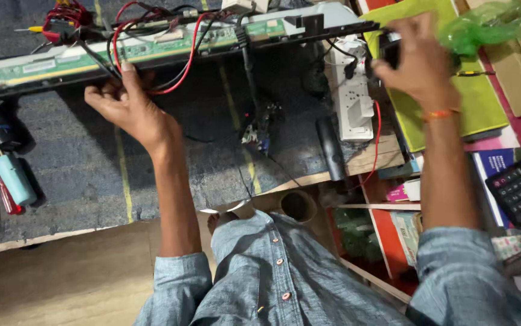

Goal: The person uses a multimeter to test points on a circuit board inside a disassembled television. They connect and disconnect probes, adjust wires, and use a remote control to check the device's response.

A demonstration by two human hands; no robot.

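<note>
Both forearms extended over the bench, left hand [128, 104] curled shut around red and black wires [151, 60], long green circuit board [121, 51] lying just beyond it, right hand [417, 63] closed on a black part [389, 49] near a white power strip [354, 96]

Wooden desk [61, 284] covered by a dark grey mat [170, 151] with yellow stripes. To the right, open shelves [387, 211] with red-edged compartments holding books and boxes. Even, diffuse lighting.

Even, soft daylight; slight motion blur throughout.
</note>
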